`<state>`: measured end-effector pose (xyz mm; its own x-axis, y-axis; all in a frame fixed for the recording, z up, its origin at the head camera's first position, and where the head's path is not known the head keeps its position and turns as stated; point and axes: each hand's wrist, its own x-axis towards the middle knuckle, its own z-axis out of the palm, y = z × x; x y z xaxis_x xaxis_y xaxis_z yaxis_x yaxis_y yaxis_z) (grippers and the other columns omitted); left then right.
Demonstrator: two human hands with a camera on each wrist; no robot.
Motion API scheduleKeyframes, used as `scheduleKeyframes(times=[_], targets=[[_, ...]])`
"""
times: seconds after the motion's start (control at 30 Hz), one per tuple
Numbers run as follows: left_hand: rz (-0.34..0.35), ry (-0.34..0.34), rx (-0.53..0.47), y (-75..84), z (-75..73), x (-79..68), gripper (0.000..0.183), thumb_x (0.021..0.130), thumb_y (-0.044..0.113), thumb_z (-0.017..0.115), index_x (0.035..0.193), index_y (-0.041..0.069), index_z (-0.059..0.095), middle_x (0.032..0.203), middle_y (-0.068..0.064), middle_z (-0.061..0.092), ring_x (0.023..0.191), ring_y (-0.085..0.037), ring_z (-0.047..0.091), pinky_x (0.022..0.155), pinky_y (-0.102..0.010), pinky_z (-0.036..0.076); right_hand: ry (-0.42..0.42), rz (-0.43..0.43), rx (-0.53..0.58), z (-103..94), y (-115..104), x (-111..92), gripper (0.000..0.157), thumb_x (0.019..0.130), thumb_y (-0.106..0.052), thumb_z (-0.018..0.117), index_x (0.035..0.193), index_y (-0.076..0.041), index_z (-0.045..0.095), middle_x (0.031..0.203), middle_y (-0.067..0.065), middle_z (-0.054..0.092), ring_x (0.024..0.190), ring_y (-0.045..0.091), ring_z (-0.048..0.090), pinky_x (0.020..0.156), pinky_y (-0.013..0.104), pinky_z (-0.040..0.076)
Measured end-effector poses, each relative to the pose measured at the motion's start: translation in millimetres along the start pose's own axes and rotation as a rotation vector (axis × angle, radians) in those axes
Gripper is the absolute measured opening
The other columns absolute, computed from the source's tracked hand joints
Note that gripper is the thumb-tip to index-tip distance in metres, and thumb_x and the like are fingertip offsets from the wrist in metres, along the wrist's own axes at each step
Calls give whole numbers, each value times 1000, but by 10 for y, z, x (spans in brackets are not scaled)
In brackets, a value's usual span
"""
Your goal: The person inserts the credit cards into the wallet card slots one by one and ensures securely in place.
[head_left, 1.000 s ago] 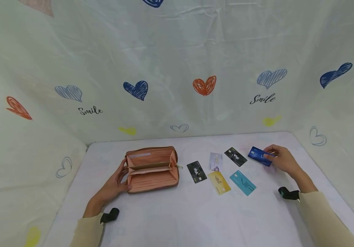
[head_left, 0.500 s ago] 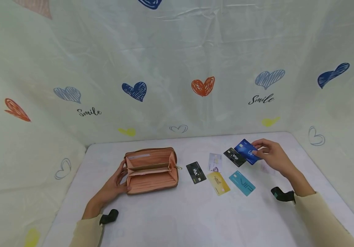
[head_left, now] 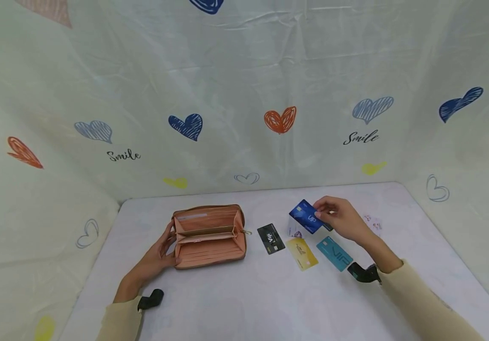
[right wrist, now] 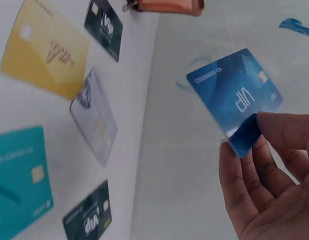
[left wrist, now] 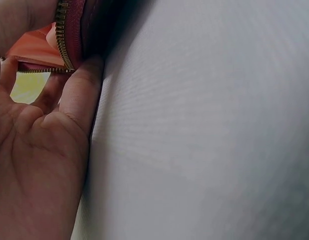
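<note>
While our left hand grips the left edge of the wallet, its thumb at the near corner, our right hand pinches the blue card between thumb and fingers. We hold that card tilted and clear of the table – in the head view it hides part of the pale card and most of a black card behind it. The wallet lies open on the left of the table, its pockets showing and its zip pull sticking out on the right side.

Between the wallet and our right hand we see another black card, with the yellow card just beside it and the teal card farther right – all flat on the table. Behind everything we have a pale sheet printed with hearts and "Smile".
</note>
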<state>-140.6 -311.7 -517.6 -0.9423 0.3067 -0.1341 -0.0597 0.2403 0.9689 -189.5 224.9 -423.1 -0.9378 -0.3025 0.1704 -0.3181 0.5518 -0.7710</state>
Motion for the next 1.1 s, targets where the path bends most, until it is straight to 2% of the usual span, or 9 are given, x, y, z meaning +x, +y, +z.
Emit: scheduleKeyframes(times=[0.17,0.33,0.43,0.57,0.63,0.7,0.77,0.83,1.1], targets=[[30,-7,21,-7,-7,-16,118,93,3,79,171,25,-6,170,-29,8,159,-49,6,101,-6,34,-39,-39,46,212,-93,123,15,99,3,69,114,3,70,105,13,72,92,24,67,82,21,56],[36,-6,44,-14,-16,-24,116,94,5,78,171,25,-6,170,-29,8,158,-50,7,102,-7,33,-57,-77,52,409,-196,240,14,98,3,70,111,1,71,105,12,72,94,24,68,83,30,59],[31,-4,63,-10,-22,-25,115,95,6,78,171,25,-6,171,-28,8,159,-49,8,108,-15,35,-61,-101,52,506,-291,311,14,97,3,71,111,0,71,105,11,72,94,25,69,85,37,60],[36,-5,63,-5,-27,-32,115,95,6,78,171,25,-6,170,-29,8,159,-48,9,108,-15,36,-57,-102,68,629,-427,414,14,97,3,71,111,0,72,105,12,72,95,27,71,86,42,61],[49,-8,50,-16,-30,-34,115,95,6,78,171,26,-6,170,-28,8,160,-37,15,103,-10,35,-50,-107,76,690,-489,465,13,97,2,71,110,0,72,105,12,72,95,27,71,85,43,62],[69,-20,27,-36,-33,-32,114,95,3,76,171,24,-7,170,-29,5,158,-16,23,104,-9,35,-44,-117,80,752,-544,511,13,97,2,71,110,0,72,105,12,73,95,28,72,85,42,62],[86,-32,-4,-60,-34,-28,114,95,0,75,171,23,-7,169,-30,4,148,7,28,104,-8,36,-38,-144,76,816,-590,548,14,97,2,72,111,-1,71,106,13,73,95,28,73,85,43,62],[93,-45,-30,-78,-31,-26,114,95,-2,75,171,21,-8,167,-30,3,135,22,30,105,-8,36,-30,-172,75,885,-618,592,15,97,3,73,112,-1,71,106,12,73,96,27,73,86,42,61],[112,-30,-33,-76,-11,10,114,94,-3,75,171,20,-5,163,-28,11,134,23,32,106,-9,37,13,-254,98,1122,-781,786,17,97,4,72,113,0,71,104,14,73,94,27,73,80,37,62]])
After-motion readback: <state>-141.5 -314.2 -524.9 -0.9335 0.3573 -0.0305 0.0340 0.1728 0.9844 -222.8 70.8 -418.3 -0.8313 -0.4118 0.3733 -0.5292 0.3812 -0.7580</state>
